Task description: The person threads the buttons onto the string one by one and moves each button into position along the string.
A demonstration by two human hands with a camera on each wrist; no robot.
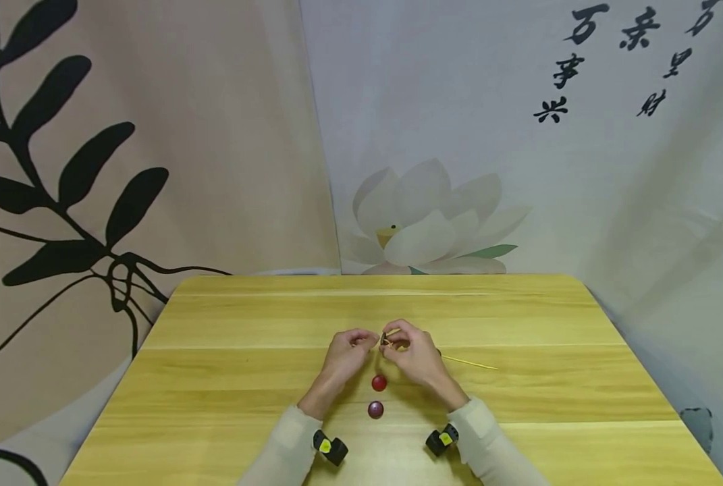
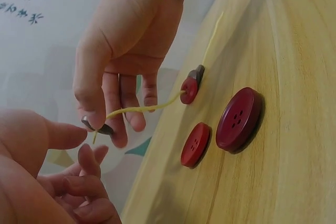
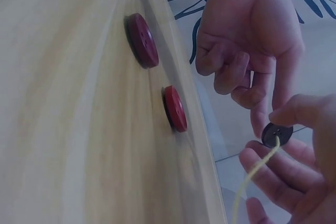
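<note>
Between thumb and fingertips, my right hand [image 1: 418,354] pinches a small dark button [image 3: 276,135] above the table. A yellow cord [image 2: 142,109] passes through it, and a short end sticks out toward my left hand [image 1: 347,354]. My left thumb and forefinger are close to that end with a small gap between them; the other fingers are loosely bent. Farther along the cord, a red button [image 2: 189,91] and another dark piece [image 2: 196,72] are threaded. On the wood lie a loose red button [image 1: 379,383] and a larger purple-red button [image 1: 376,410], both with holes.
The wooden table [image 1: 215,378] has rounded far corners. The cord's long tail [image 1: 470,363] trails over it to the right of my right hand. Printed cloth [image 1: 246,135] hangs behind the far edge. Each sleeve end carries a black wrist camera [image 1: 331,447].
</note>
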